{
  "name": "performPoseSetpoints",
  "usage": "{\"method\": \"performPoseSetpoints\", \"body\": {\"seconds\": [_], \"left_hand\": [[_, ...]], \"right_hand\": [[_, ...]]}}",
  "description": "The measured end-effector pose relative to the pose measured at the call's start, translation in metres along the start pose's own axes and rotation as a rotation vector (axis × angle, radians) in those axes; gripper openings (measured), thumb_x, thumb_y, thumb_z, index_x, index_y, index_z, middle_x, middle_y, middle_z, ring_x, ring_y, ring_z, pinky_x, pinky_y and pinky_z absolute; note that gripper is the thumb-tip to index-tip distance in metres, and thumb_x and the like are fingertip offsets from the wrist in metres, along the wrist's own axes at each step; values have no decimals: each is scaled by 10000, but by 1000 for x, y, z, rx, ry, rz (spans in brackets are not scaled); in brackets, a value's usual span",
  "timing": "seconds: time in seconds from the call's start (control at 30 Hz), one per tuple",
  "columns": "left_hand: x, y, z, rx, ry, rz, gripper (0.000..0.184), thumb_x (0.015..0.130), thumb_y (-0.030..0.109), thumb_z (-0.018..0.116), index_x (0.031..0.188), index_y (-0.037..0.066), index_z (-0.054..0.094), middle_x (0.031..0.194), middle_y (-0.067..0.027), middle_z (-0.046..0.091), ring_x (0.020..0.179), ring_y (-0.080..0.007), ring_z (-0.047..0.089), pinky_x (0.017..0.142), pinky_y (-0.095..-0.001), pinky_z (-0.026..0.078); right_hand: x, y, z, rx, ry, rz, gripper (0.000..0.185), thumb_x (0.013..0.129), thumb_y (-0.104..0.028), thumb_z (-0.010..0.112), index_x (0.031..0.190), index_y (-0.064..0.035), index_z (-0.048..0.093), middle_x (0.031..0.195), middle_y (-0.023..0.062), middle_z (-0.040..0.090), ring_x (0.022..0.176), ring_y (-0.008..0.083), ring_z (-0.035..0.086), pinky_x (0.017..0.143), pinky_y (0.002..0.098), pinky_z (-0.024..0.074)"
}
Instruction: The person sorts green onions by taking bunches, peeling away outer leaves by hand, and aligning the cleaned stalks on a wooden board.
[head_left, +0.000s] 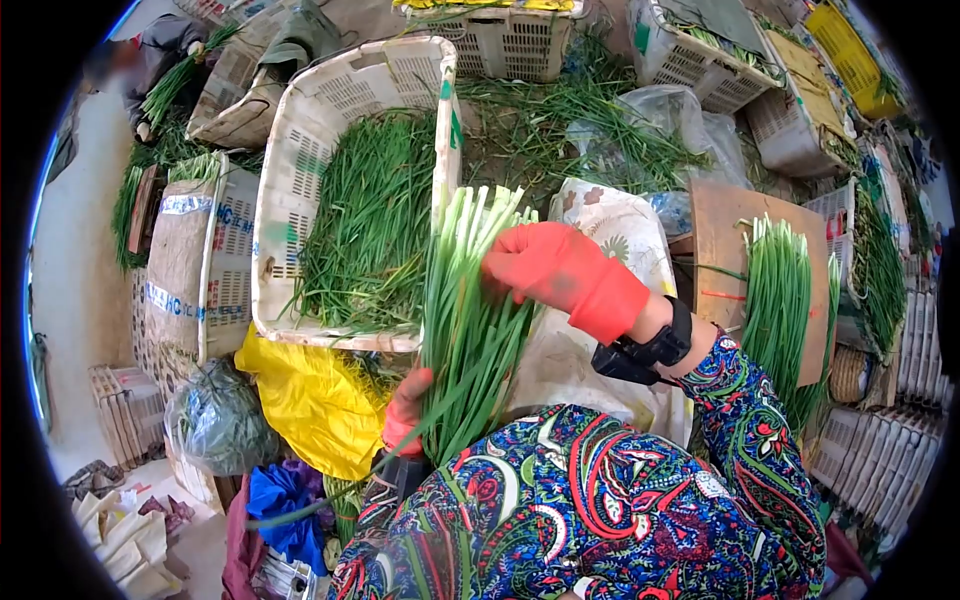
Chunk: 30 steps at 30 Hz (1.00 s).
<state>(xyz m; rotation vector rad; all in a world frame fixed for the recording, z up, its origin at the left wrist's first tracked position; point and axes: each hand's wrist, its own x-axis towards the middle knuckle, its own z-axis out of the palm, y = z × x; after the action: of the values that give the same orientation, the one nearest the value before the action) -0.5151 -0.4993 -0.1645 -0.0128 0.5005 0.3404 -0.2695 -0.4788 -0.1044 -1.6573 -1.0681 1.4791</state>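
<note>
A thick bunch of green chives (468,330) stands up in front of my body, pale stalk ends at the top. My left hand (408,408), red-gloved, is closed around its lower left side; the leaves hide most of those fingers. At the upper right of the bunch, my right hand (560,272), also in a red glove, has its fingers bent and pressed together on the stalks. Exactly how many stalks it pinches is hidden. Just left of the bunch, a white plastic crate (275,255) holds loose chives (370,215).
A board (722,215) at the right carries another chive bunch (775,300). Loose leaves and clear plastic (690,125) lie beyond the crate. A yellow bag (315,405) sits below it. More crates (700,60) line the back. Another person (170,50) holds chives at upper left.
</note>
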Motion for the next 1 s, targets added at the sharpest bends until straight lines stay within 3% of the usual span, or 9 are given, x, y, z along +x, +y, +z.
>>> {"method": "performPoseSetpoints", "body": {"seconds": [0.27, 0.37, 0.5, 0.6, 0.73, 0.8, 0.87, 0.93, 1.0], "left_hand": [[4, -3, 12, 130, 60, 78, 625, 753, 165, 589, 1297, 33, 310, 1180, -177, 489, 1032, -297, 527, 890, -407, 439], [4, -5, 7, 235, 75, 99, 681, 758, 318, 590, 1303, 14, 316, 1221, -192, 466, 1068, -304, 502, 923, -408, 410], [6, 1, -5, 198, 123, 32, 602, 784, 278, 559, 1274, -3, 352, 1168, -205, 504, 1013, -320, 533, 876, -428, 440], [4, -4, 8, 408, 92, 215, 485, 813, 246, 517, 1204, -27, 428, 1103, -218, 542, 940, -320, 567, 822, -430, 471], [-3, 2, -7, 592, 46, 264, 473, 791, 164, 523, 1222, 2, 413, 1086, -199, 555, 900, -287, 589, 777, -401, 497], [-1, 7, -55, 533, 63, 203, 493, 778, 138, 529, 1238, 11, 406, 1073, -196, 561, 879, -278, 597, 765, -398, 502], [-2, 10, -76, 618, 139, 208, 405, 791, 151, 507, 1155, -25, 479, 1013, -206, 585, 838, -289, 607, 758, -410, 505], [-2, 10, -33, 804, 302, 236, 339, 804, 166, 485, 1037, -68, 564, 951, -219, 608, 809, -311, 616, 759, -425, 506], [3, 10, -34, 348, 162, 190, 325, 810, 170, 481, 992, -81, 579, 955, -223, 607, 827, -322, 615, 765, -425, 507]], "right_hand": [[3, 2, -2, 179, -108, 108, 261, 776, -256, 586, 739, 2, 596, 668, 75, 617, 509, 140, 571, 502, 258, 443], [2, 4, -4, 125, -96, 58, 263, 781, -266, 585, 740, -7, 593, 673, 76, 621, 508, 146, 577, 507, 262, 448], [0, 10, -8, -32, 8, -46, 208, 778, -248, 557, 739, -48, 596, 662, 72, 611, 539, 169, 587, 524, 288, 454], [6, 16, -16, -574, 326, -380, 178, 763, -250, 533, 736, -89, 604, 667, 85, 602, 602, 233, 596, 555, 329, 462], [25, 9, -69, -436, 466, -381, 169, 763, -225, 547, 786, -75, 621, 629, 29, 580, 579, 134, 552, 544, 271, 448], [46, 6, -143, -226, 422, -432, 187, 778, -192, 505, 855, -107, 652, 740, 74, 614, 690, 183, 604, 645, 325, 481], [54, 12, -217, -311, 816, -510, 231, 794, -217, 512, 949, -86, 623, 868, 106, 623, 763, 224, 609, 716, 342, 475], [58, 21, -255, -862, 1198, -597, 331, 799, -265, 536, 1061, -66, 574, 960, 101, 616, 888, 254, 578, 819, 335, 434], [46, 15, -238, -728, 1036, -797, 402, 802, -274, 550, 1111, -18, 542, 977, 104, 618, 942, 231, 562, 845, 307, 419]]}}
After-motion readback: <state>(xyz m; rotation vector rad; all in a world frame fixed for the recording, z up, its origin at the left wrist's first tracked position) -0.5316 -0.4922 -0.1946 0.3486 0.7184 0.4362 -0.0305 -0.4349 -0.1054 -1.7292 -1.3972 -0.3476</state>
